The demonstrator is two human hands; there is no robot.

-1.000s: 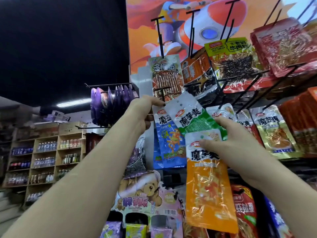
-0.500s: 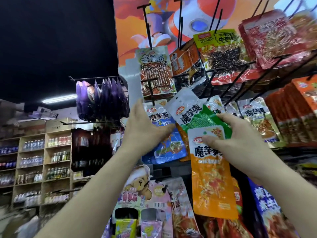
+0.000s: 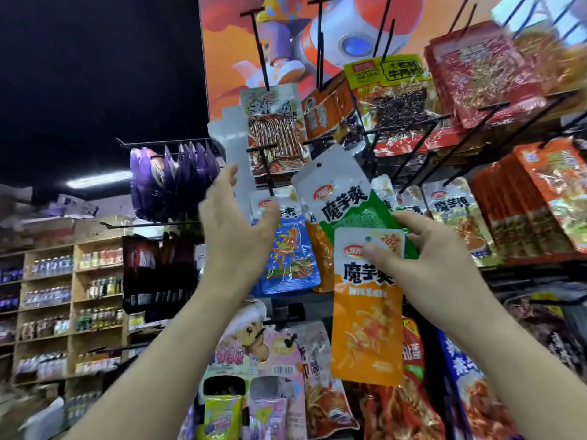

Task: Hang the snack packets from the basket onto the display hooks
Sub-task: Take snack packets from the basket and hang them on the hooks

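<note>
Fingers [image 3: 381, 254] of my right hand [image 3: 435, 268] pinch two snack bags near their tops. One is an orange packet [image 3: 365, 328] that hangs straight down. Behind it is a green packet [image 3: 343, 198] that tips up and to the left. My left hand [image 3: 235, 236] is wide, fingers spread, holding nothing. It is up in front of a blue packet [image 3: 290, 258] that hangs on a black hook [image 3: 270, 173]. I cannot tell if my thumb touches it. The green packet's white top is just right of that hook.
</note>
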